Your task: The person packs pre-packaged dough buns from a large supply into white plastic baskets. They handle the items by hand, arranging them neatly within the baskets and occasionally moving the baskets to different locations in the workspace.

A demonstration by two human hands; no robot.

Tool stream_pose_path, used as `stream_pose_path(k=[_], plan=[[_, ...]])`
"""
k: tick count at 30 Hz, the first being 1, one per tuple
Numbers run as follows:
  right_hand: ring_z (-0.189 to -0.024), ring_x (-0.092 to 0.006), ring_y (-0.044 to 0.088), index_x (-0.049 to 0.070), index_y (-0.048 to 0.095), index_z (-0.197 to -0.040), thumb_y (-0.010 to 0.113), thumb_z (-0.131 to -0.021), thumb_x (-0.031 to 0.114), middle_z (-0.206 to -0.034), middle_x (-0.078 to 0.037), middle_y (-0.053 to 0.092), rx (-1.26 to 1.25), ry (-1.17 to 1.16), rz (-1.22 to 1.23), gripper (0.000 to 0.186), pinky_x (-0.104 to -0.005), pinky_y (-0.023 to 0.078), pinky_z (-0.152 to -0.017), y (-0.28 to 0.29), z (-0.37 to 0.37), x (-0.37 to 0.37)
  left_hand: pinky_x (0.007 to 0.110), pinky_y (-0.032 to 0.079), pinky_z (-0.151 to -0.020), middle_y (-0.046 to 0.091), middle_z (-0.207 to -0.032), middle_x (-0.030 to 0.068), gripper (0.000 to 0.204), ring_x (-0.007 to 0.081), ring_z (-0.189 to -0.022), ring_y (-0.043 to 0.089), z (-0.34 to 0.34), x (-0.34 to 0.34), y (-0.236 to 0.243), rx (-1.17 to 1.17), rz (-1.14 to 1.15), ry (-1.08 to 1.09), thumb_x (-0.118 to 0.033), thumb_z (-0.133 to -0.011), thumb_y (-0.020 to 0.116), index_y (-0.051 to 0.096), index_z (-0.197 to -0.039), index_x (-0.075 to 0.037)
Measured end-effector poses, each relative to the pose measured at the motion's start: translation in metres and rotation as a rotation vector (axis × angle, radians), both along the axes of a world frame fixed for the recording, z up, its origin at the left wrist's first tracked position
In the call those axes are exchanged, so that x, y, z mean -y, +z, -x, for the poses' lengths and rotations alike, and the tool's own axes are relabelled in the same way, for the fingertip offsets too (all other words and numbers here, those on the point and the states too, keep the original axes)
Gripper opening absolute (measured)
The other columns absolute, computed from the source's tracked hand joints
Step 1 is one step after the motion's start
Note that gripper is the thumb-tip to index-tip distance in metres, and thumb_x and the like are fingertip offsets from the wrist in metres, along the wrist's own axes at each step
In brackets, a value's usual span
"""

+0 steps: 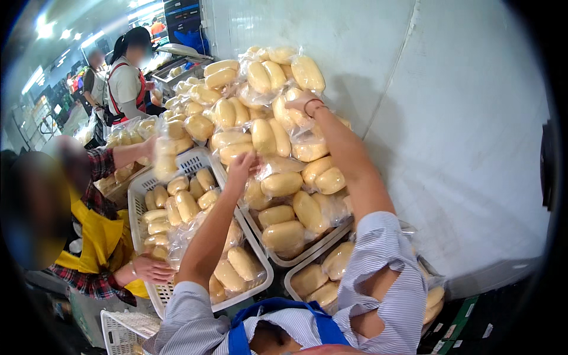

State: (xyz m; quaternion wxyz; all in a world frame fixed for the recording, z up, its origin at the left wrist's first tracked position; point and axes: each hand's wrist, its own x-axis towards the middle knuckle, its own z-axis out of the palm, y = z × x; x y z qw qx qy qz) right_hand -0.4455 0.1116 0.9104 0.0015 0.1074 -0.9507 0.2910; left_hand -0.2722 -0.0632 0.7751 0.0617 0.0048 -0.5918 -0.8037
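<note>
Clear plastic bags of smooth, pale-yellow ovals that look like peeled potatoes are heaped in front of me. High on the heap, my right hand [303, 104] closes over the edge of one bag [287, 113]; its fingertips are partly hidden. My left hand [242, 168] is lower, beside another bag [281, 184], its fingers loosely apart at the loose plastic and not plainly gripping. A white crate [273, 260] sits under the near part of the heap. Left of it, under my left forearm, stands a white crate [137, 204] filled with similar bags.
At the left, a co-worker in a yellow apron [100, 236] has one hand [152, 269] at the left crate's rim and lifts a bag [165, 157] with the other. Another crate [294, 290] stands near my body. A pale wall [455, 136] bounds the right side.
</note>
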Motion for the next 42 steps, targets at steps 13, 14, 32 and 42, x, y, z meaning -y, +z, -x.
stream_pose_path(k=[13,14,32,42], plan=[[-0.109,-0.0335,0.037,0.005,0.02,-0.126,0.065,-0.059,0.046,-0.119,-0.022,0.035,-0.563,0.052,-0.089,0.09,-0.0364,0.033,-0.087,0.008,0.011,-0.03,0.041,0.034,-0.09,0.042,-0.118,0.0108,0.052,0.0252,-0.109,0.041,0.04,-0.041,0.026,0.066,-0.773,-0.316,-0.041,-0.082,0.042,0.032,-0.12,-0.008],[-0.112,-0.0356,0.034,0.006,0.015,-0.128,0.066,-0.058,0.046,-0.123,-0.023,0.031,-0.658,-0.182,-0.155,0.095,-0.0381,0.032,-0.089,0.006,0.026,-0.024,0.041,0.034,-0.09,0.042,-0.117,0.0109,0.052,0.0255,-0.108,0.041,0.03,-0.04,0.023,0.011,-0.764,-0.325,-0.04,-0.081,0.043,0.032,-0.12,-0.008],[-0.102,-0.0198,0.042,0.005,0.037,-0.114,0.054,-0.076,0.027,-0.111,-0.008,0.041,0.136,0.346,0.9,0.047,-0.0362,0.039,-0.083,-0.02,-0.027,-0.112,0.044,0.036,-0.088,0.04,-0.119,0.0122,0.061,0.0272,-0.107,0.042,-0.189,0.018,-0.032,-0.076,-0.918,-0.08,-0.045,-0.076,0.048,0.032,-0.122,-0.008],[-0.106,-0.0242,0.041,0.001,0.033,-0.119,0.039,-0.084,0.026,-0.121,-0.011,0.037,0.651,0.367,1.114,0.043,-0.0355,0.032,-0.092,-0.093,-0.191,-0.107,0.037,0.038,-0.088,0.045,-0.114,0.0127,0.057,0.024,-0.102,0.048,-0.373,0.02,-0.07,-0.079,-0.874,0.328,-0.036,-0.076,0.054,0.034,-0.119,-0.004]])
